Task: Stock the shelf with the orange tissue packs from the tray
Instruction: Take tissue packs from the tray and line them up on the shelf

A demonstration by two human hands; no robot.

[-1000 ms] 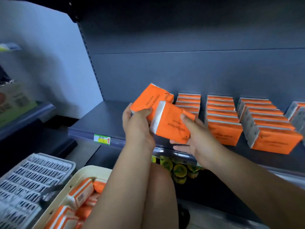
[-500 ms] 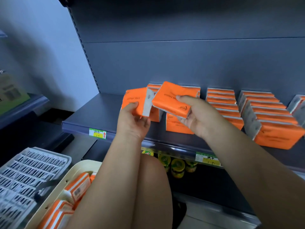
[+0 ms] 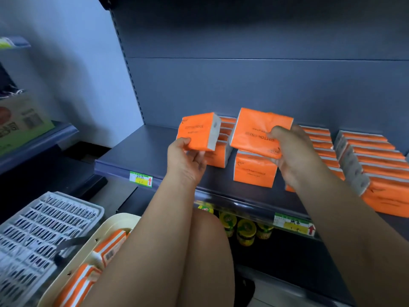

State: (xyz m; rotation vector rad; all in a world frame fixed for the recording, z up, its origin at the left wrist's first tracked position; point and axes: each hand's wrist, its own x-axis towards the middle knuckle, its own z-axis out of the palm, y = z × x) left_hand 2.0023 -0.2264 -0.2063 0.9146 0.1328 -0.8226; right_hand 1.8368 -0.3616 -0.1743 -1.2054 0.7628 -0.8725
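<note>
My left hand [image 3: 184,159] grips one orange tissue pack [image 3: 198,134] by its lower edge, above the dark shelf [image 3: 141,151] and in front of the leftmost row of packs [image 3: 223,138]. In my right hand [image 3: 292,151] is a second orange pack [image 3: 256,129], tilted and held just over the front pack of the second row [image 3: 254,171]. More rows of orange packs [image 3: 376,165] stand on the shelf to the right. The cream tray [image 3: 106,238] at the lower left holds several more orange packs [image 3: 110,247], partly hidden by my left arm.
A white slotted crate [image 3: 39,235] lies left of the tray. Jars with yellow lids [image 3: 245,229] stand on the lower shelf under the price strip. A green and white box [image 3: 20,122] sits on a side shelf at far left. The shelf's left part is bare.
Both hands have carried their packs from in front of the shelf onto it. The right pack now hovers over the second row; the left pack sits further forward by the first row.
</note>
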